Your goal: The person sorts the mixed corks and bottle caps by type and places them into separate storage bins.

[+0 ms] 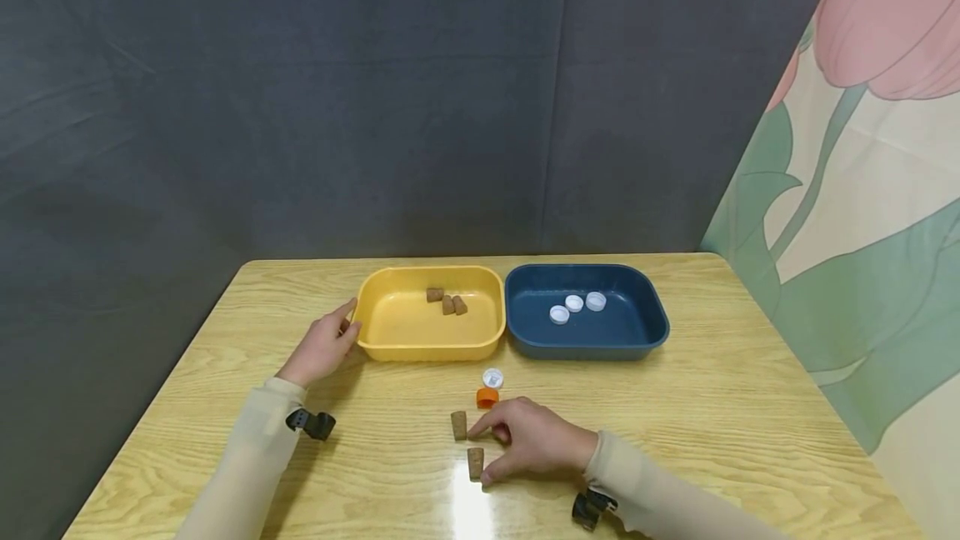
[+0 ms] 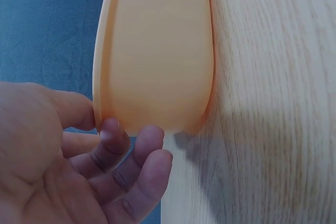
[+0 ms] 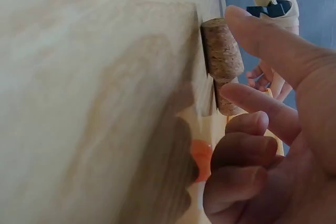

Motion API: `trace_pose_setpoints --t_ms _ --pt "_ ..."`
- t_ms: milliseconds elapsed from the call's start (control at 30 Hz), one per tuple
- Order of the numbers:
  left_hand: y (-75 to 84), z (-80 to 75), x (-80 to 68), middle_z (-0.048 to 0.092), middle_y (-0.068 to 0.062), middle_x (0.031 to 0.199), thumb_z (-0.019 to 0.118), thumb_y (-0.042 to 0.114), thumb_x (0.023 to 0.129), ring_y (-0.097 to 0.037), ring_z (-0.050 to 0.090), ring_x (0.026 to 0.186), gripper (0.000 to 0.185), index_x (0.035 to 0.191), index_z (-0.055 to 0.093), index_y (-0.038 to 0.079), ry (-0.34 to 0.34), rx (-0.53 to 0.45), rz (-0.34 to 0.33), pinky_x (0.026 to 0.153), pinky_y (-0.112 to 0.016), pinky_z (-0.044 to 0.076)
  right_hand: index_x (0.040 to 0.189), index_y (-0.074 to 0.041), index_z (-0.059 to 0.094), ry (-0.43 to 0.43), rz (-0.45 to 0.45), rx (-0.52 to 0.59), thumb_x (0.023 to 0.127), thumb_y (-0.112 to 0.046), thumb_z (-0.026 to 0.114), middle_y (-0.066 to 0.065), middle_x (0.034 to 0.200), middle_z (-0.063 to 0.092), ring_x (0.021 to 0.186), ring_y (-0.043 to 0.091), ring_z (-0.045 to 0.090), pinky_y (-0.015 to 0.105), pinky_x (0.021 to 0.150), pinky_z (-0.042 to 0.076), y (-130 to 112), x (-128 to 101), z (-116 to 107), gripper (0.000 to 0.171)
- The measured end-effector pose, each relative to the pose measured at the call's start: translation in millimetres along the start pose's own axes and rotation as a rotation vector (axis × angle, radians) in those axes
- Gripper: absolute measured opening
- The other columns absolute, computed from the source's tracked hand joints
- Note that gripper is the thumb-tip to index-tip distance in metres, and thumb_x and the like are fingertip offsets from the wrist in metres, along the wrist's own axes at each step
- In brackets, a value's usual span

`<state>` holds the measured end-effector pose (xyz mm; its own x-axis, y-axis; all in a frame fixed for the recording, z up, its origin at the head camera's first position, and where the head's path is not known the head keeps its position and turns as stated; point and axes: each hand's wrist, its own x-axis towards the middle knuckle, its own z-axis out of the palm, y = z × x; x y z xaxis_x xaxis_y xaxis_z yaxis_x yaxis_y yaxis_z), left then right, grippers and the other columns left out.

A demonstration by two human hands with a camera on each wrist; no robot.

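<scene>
At its left end, the yellow tray [image 1: 431, 352] is gripped by my left hand [image 1: 322, 348], thumb at the rim and the fingers about the outer corner. Loosely bent, the other fingers [image 2: 152, 182] show beside the wall in the left wrist view. My right hand [image 1: 536, 440] is low over the table with thumb and index finger spread, nothing between them. Its thumb tip is beside the nearer cork stopper [image 1: 476, 463]; the index fingertip is close to the farther cork stopper [image 1: 459, 425]. In the right wrist view the nearer cork [image 3: 221, 48] partly covers the farther one.
An orange cap [image 1: 487, 397] and a white cap [image 1: 492, 378] lie beyond the corks on the wooden table [image 1: 390, 457]. Several corks [image 1: 447, 305] are in the yellow tray. Right beside it, the blue tray [image 1: 585, 352] contains white caps [image 1: 574, 303]. A dark curtain [image 1: 405, 107] hangs behind.
</scene>
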<state>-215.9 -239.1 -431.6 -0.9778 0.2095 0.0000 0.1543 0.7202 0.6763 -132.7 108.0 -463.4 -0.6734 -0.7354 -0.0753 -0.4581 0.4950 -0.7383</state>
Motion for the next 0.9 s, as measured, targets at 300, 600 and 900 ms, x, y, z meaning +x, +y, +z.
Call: trace_pose_setpoints --t_ms 300,600,900 --pt "0.3 -0.7 0.7 0.059 -0.015 0.084 0.044 0.013 0.108 -0.018 0.052 0.062 0.056 0.154 0.024 -0.01 0.004 0.009 -0.004 0.053 -0.028 0.043 0.111 -0.017 0.078 0.007 0.001 -0.074 0.071 -0.034 0.091 -0.014 0.062 0.04 0.057 -0.002 0.033 0.016 0.055 0.028 0.2 2.1 2.8 0.045" --pt "-1.9 -0.7 1.9 0.058 -0.012 0.083 0.044 0.013 0.107 -0.018 0.052 0.063 0.056 0.154 0.024 -0.01 0.004 0.015 -0.006 0.054 -0.029 0.044 0.104 -0.019 0.079 0.016 -0.015 -0.117 0.074 -0.029 0.088 -0.013 0.065 0.047 0.06 -0.004 0.039 0.015 0.056 0.032 -2.5 2.9 3.2 0.032" --pt "-3.1 1.1 2.5 0.059 -0.014 0.083 0.044 0.012 0.107 -0.017 0.052 0.062 0.056 0.154 0.023 -0.01 -0.002 -0.005 -0.005 0.052 -0.028 0.043 0.103 -0.018 0.079 0.027 -0.016 -0.072 0.074 -0.025 0.087 -0.011 0.067 0.05 0.06 -0.004 0.041 0.014 0.055 0.034 1.3 0.3 3.3 0.031"
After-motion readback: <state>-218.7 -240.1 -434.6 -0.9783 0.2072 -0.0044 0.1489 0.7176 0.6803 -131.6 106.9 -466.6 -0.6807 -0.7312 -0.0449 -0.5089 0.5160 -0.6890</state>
